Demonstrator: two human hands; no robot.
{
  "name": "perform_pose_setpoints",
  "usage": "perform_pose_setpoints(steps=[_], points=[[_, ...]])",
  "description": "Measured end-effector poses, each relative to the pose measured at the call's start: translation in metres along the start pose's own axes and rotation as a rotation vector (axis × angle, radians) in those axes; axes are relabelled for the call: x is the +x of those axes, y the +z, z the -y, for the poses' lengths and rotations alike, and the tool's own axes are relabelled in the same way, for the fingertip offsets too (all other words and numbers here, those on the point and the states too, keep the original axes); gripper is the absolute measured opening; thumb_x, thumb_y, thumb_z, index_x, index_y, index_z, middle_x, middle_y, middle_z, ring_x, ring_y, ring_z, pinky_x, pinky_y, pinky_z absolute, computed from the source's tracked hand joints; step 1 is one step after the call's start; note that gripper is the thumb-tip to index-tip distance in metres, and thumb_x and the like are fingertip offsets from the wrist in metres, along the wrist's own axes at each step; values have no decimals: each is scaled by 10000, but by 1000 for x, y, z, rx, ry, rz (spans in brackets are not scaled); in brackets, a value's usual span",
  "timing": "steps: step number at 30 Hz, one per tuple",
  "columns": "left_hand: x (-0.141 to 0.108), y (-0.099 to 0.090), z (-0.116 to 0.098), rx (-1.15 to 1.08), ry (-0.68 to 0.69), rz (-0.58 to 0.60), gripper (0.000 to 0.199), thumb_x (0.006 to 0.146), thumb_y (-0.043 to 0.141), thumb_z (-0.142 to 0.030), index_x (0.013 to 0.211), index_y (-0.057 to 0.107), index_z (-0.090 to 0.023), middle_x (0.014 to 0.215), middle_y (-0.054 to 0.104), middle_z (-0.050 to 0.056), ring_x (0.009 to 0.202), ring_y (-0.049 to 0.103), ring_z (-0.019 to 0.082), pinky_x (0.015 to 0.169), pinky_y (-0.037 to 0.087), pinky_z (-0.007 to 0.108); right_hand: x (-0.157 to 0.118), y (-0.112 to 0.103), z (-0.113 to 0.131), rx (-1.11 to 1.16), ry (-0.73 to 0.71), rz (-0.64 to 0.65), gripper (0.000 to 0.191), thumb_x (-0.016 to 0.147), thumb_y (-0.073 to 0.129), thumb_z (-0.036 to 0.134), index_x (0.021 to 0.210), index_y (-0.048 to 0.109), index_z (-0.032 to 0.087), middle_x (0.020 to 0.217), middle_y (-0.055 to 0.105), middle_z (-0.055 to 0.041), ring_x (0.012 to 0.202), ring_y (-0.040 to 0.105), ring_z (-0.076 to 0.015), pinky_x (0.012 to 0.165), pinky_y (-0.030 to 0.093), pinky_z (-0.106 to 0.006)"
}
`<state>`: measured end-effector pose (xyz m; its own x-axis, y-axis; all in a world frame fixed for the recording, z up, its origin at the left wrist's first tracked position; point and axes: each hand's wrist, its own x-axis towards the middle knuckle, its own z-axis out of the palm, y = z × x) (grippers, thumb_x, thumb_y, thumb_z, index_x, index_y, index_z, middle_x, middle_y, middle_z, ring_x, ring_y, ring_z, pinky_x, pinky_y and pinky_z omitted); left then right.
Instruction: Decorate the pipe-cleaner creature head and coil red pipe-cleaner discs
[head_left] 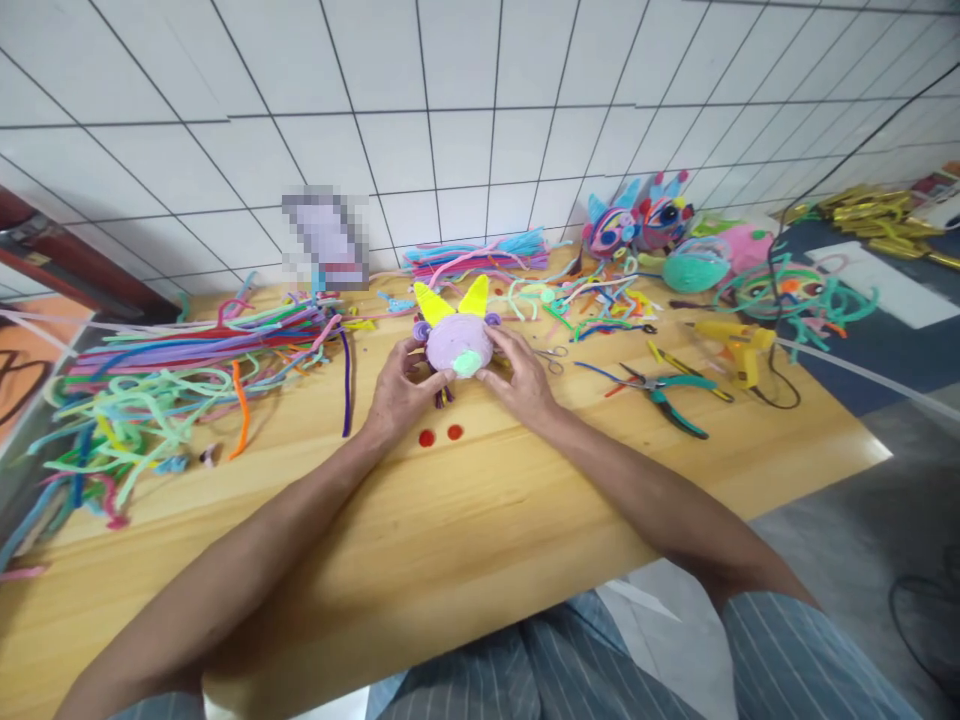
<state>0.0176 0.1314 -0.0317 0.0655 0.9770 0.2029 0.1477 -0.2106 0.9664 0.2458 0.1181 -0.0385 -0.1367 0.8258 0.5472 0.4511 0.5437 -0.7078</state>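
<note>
Between my hands is a round purple pipe-cleaner animal head point(450, 343) with two pointed yellow ears point(474, 297), curled purple pieces at its sides and a mint-green oval point(467, 363) on its front. My left hand point(403, 390) grips its left side, fingers behind and thumb near the bottom. Against the right side, my right hand point(523, 378) curls its fingers, its thumb close to the green oval. Two red discs point(427, 438) lie on the table just in front. A small pair of scissors point(554, 362) rests beside my right hand.
Pipe cleaners point(202, 340) pile up at the left, with another bundle point(480, 256) by the wall. Pliers point(664, 392) and a yellow glue gun point(742, 350) lie right on the wooden table point(450, 540). Finished colourful heads point(613, 232) stand at the back right.
</note>
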Motion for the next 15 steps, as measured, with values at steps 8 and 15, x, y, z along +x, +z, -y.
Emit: perform_pose_setpoints(steps=[8,15], points=[[0,-3,4,49,45,-12,642,760,897,-461,1290,634,-213,1125,749,58,932,764,220,823,645,377,-3,1,5,-13,43,2,608,959,710,336,1550,574,314,1585,599,-108,1480,557,-323,1216,526,-549],[-3,-7,0,32,40,20,516,789,901,-456,1174,687,-188,1186,775,105,1021,800,275,924,664,454,-4,0,7,-11,47,11,608,970,717,373,1558,568,329,1595,591,-103,1483,555,-327,1200,545,-551]])
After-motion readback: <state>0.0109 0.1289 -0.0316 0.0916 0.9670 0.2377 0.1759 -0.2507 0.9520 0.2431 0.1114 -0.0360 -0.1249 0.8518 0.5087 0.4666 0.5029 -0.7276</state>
